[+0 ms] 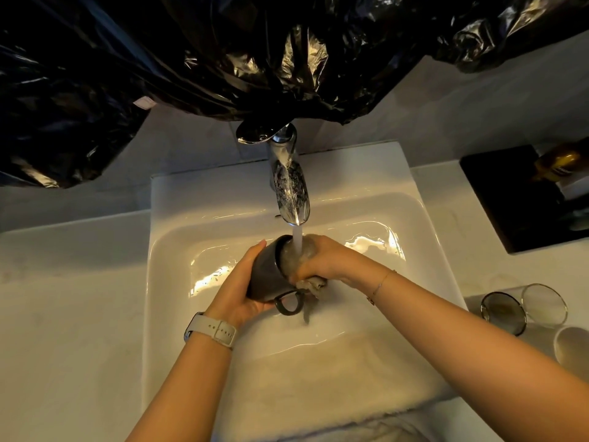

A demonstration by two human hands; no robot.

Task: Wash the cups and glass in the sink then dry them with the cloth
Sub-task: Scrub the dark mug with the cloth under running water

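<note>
- Towel (318, 387): white, seen draped over the front edge of the sink, nearest the camera.
- Left hand (242, 288): curled round the base and side of the dark mug (266, 275); thumb laid along the near side, fingers wrapped over the far side. A pale watch (212, 330) is worn at the wrist.
- Dark mug: held tilted on its side over the middle of the sink (172, 237), mouth turned right, handle hanging at the lower edge, rim under the running water.
- Right hand (322, 260): closed on a wet grey cloth (310, 283), which is pressed into the mug's mouth; a loose end hangs below the hand. A thin bracelet is worn at the wrist.
- Tap (290, 183): chrome, fixed at the sink's back edge; a stream falls onto mug and cloth.
- Smoked glass (503, 312) and clear glass (545, 303): lying on their sides, side by side on the counter right of the sink.
- White cup (572, 349): at the counter's right edge, partly cut off.
- Black plastic sheet (223, 52): hung across the wall above the tap.
</note>
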